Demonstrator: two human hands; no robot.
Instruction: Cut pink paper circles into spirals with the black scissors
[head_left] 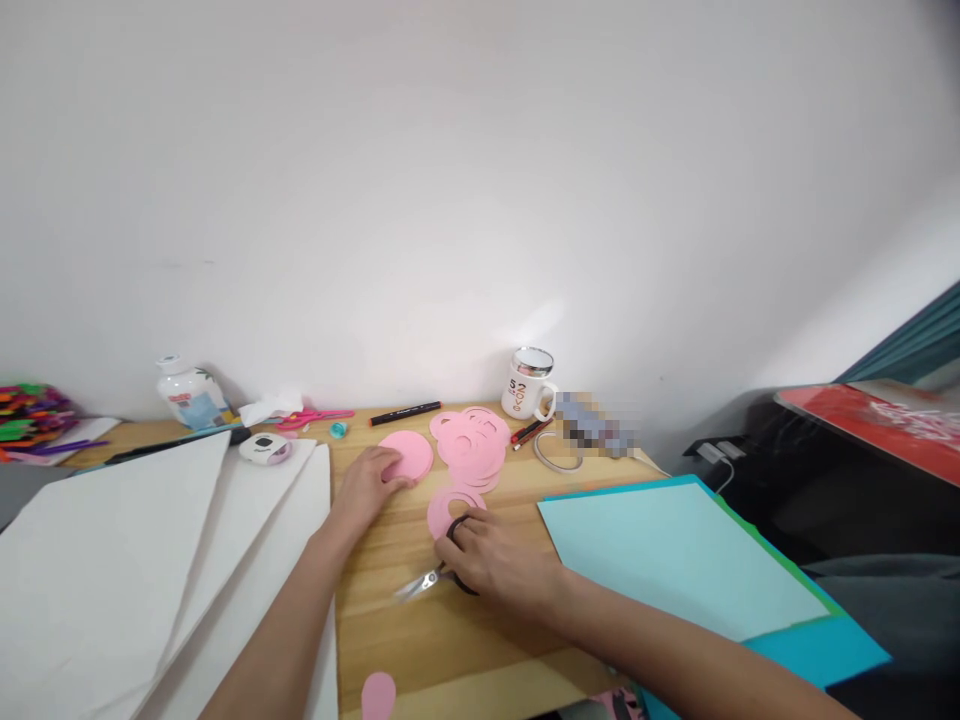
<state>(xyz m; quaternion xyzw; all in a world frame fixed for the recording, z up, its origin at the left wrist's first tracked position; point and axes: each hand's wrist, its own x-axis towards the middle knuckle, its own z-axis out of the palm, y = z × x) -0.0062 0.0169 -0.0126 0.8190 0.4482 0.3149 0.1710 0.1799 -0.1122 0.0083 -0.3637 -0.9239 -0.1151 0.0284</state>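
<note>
My left hand (367, 487) rests at the left edge of a small stack of pink paper circles (409, 456), its thumb and fingers on the paper. In my right hand (491, 560) are black-handled scissors (427, 582), blades pointing left over the wooden table (405, 640). Just beyond that hand lie pink paper rings (442, 505), partly hidden by its fingers. Overlapping pink cutouts (472, 450) with cut lines spread behind the rings. A rounded pink piece (379, 695) lies at the table's front edge.
White sheets (105, 560) cover the left side, with a white correction-tape-like item (265, 449) on them. Blue sheets (675, 560) lie right. Along the wall stand a bottle (193, 395) and a mug (529, 385), with pink scissors (319, 415) and a black marker (405, 413) between.
</note>
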